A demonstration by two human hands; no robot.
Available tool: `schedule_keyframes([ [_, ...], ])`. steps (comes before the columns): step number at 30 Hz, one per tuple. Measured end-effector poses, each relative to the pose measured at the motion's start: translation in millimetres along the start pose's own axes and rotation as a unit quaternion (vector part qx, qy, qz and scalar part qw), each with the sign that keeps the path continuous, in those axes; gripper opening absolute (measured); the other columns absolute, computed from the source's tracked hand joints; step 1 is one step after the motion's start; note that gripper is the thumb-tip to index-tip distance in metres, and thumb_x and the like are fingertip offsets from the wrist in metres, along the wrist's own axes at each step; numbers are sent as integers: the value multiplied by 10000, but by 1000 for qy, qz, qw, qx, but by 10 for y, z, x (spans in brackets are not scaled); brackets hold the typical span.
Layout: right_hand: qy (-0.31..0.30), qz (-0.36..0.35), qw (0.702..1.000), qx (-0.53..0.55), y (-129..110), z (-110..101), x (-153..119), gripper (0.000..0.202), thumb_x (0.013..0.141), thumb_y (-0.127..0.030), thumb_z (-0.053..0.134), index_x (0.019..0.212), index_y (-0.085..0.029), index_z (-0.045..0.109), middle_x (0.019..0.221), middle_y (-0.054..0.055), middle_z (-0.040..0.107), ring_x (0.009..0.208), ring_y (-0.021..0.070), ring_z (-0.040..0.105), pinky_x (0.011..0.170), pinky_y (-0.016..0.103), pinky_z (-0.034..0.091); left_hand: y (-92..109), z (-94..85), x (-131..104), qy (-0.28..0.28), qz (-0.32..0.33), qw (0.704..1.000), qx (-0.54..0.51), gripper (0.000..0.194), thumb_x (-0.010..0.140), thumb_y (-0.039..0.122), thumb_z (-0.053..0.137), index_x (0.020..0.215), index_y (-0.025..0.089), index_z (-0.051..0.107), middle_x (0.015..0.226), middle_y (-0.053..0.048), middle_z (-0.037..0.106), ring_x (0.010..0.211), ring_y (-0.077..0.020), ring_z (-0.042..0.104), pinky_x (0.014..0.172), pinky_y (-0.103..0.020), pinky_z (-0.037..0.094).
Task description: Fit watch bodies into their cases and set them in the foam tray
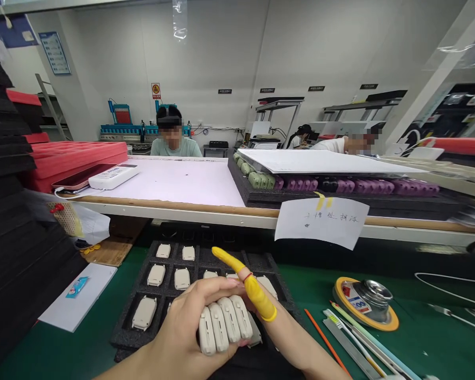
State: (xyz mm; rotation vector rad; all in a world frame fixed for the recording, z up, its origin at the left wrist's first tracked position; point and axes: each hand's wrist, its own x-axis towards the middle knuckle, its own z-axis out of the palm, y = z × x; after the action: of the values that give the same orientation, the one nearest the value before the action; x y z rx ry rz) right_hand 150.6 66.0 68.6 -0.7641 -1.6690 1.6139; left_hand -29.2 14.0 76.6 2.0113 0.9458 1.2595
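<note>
My left hand (182, 322) is wrapped around a row of several beige watch cases (225, 324), their slotted side edges facing me. From the right, my right hand (267, 295) closes against the far end of the row. Yellow finger cots cover parts of it, and one covered finger points up and left; its other fingers are mostly hidden. Just below it another case (255, 333) shows in part; whether it is held or lying there I cannot tell. Under both hands lies a black foam tray (136, 287) with more beige cases (144, 312) in its compartments.
Right of the tray are a yellow-rimmed tape roll (366, 303), a steel ruler (350, 340) and several thin sticks. A raised shelf (174, 184) carries a foam tray of green and purple cases (301, 183). Black foam trays (8, 211) are stacked left. Co-workers sit beyond.
</note>
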Motion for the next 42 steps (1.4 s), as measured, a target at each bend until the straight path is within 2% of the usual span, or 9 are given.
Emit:
schedule_keyframes([
  [4, -65, 10, 996, 64, -36, 35, 6, 802, 837, -762, 554, 1477, -288, 459, 1251, 96, 656, 1159, 285, 623, 1057, 467, 460, -29, -1, -3, 1, 24, 1000, 13, 686, 814, 119, 748, 1355, 375, 413, 1292, -5, 688, 1175, -188, 670, 1024, -281, 518],
  [9, -87, 32, 988, 127, -132, 113, 16, 1022, 656, -674, 815, 1511, -330, 371, 1250, 76, 631, 1107, 266, 631, 952, 399, 537, -61, -16, 43, -14, 53, 998, 13, 668, 850, 134, 722, 1385, 370, 400, 1321, -6, 673, 1214, -160, 637, 1058, -249, 483],
  [15, -15, 19, 998, 63, -135, 178, -5, 1100, 526, -458, 964, 1465, -289, 417, 1239, 85, 626, 1083, 279, 632, 913, 400, 554, -169, -19, 29, -32, 109, 993, 29, 760, 845, 110, 705, 1484, 332, 359, 1456, -103, 532, 1352, -263, 502, 1136, -430, 412],
  [22, 90, -119, 983, -104, 13, 235, -37, 919, 594, -405, 933, 1400, -293, 506, 948, 41, 705, 771, 234, 668, 680, 348, 600, -176, 55, -43, 72, -77, 990, -91, 675, 757, 318, 826, 1375, 352, 558, 1611, -97, 326, 1480, -418, 286, 1153, -547, 349],
  [27, 91, -220, 962, -137, -54, 204, -34, 672, 655, -318, 910, 1253, -316, 603, 923, 13, 729, 734, 212, 706, 702, 320, 620, 82, -35, -39, -35, -217, 964, -148, 1247, 703, 229, 876, 1568, 466, 9, 1688, -76, 78, 1509, -361, 241, 1196, -553, 263],
  [30, 93, -246, 950, -169, -78, 166, -49, 569, 680, -263, 891, 1183, -315, 628, 950, 17, 748, 752, 218, 727, 716, 324, 631, 147, -55, -6, -72, -286, 900, -321, 1423, 639, 217, 924, 1542, 441, -153, 1621, -122, 284, 1452, -317, 380, 1160, -521, 334],
  [32, 86, -259, 941, -199, -75, 141, -60, 603, 703, -224, 863, 1239, -318, 603, 1054, 32, 752, 860, 237, 745, 778, 336, 634, 137, -46, 25, -71, -295, 861, -408, 1235, 670, 236, 907, 1564, 337, 61, 1474, -143, 504, 1339, -295, 526, 1105, -477, 408],
  [35, 74, -294, 917, -260, -55, 128, -55, 667, 737, -162, 797, 1330, -325, 541, 1240, 46, 707, 1069, 258, 711, 943, 378, 592, 90, -17, 60, -43, -335, 847, -409, 807, 639, 304, 926, 1314, 196, 498, 1248, -129, 670, 1222, -300, 608, 1024, -428, 473],
  [42, 78, -323, 870, -365, 17, 200, -6, 727, 814, -145, 695, 1466, -313, 418, 1266, 88, 687, 1156, 289, 668, 976, 441, 574, -3, 80, 53, 42, -343, 839, -420, 657, 603, 467, 929, 1114, 175, 638, 1051, -85, 738, 1086, -271, 673, 944, -368, 503],
])
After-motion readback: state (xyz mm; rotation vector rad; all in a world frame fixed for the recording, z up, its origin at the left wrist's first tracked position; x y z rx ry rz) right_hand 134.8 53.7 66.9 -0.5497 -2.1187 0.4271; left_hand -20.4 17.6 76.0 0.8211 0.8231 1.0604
